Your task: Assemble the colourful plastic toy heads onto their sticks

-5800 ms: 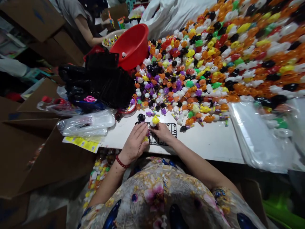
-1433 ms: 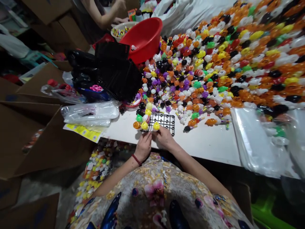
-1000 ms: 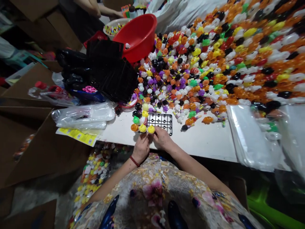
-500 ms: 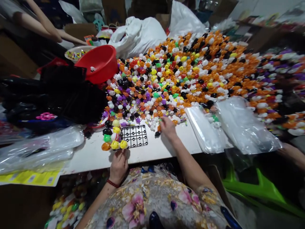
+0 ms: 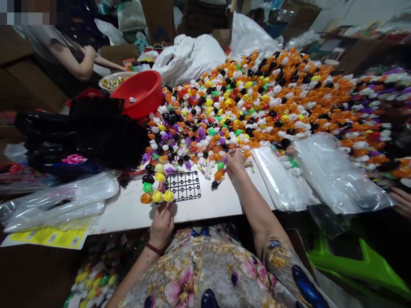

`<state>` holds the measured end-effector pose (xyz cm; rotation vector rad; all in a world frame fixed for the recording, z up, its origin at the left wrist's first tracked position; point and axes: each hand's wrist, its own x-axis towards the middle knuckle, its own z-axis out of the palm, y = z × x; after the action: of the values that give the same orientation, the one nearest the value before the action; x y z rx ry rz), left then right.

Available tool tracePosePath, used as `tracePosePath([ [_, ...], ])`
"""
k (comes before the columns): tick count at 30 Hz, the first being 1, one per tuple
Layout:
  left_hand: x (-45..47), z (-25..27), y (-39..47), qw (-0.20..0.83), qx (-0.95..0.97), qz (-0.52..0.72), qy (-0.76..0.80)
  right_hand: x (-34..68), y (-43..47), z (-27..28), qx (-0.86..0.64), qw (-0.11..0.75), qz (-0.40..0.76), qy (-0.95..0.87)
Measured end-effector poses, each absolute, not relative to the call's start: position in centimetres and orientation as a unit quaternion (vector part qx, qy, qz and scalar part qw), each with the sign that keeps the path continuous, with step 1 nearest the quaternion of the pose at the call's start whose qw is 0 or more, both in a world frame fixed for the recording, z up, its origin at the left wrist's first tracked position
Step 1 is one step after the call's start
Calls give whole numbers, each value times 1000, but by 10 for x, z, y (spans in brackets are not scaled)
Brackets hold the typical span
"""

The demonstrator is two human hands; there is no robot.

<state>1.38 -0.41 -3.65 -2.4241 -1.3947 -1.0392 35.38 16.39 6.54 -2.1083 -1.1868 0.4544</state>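
Note:
A black plastic grid (image 5: 186, 186) lies on the white table, its left part covered by small toy figures in yellow, green, black, white and orange. My left hand (image 5: 162, 224) pinches the near edge of this grid, just below two yellow figures (image 5: 163, 196). At the near edge of the big heap of small figures (image 5: 257, 100), my right hand (image 5: 236, 162) has its fingers bent together among the pieces; what is between them is hidden. Left of it, a green figure (image 5: 220, 166), an orange one (image 5: 219, 176) and a black one (image 5: 215, 185) lie in a short row.
Clear plastic bags (image 5: 279, 179) lie right of my right arm, and more (image 5: 64, 196) at the left. A red basin (image 5: 141, 96) stands behind black trays (image 5: 102, 128). A co-worker's arm (image 5: 72, 60) shows at upper left, another person's hand (image 5: 401, 201) at the right edge.
My right hand has moved a little right and away from me into the heap. The green figure now lies beside the orange one. My left hand stays at the grid.

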Motion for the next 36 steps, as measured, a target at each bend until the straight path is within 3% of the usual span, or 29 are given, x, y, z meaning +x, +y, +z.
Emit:
tracePosePath([
  [5, 18, -31, -3, 89, -804, -346, -476, 342, 133, 72, -731, 407, 186, -515],
  [12, 18, -8, -12, 31, -797, -338, -499, 287, 80, 101, -579, 435, 188, -663],
  [17, 10, 36, -25, 86, -758, -394, -512, 245, 79, 110, -513, 397, 263, -714],
  [20, 5, 72, -18, 106, -739, -439, -500, 224, 91, 110, -493, 332, 283, -753],
  [27, 0, 114, 25, 26, -830, -368, -419, 188, 114, 109, -466, 190, 339, -795],
  [36, 5, 112, 41, -7, -860, -302, -411, 183, 124, 94, -369, 210, 443, -790],
])
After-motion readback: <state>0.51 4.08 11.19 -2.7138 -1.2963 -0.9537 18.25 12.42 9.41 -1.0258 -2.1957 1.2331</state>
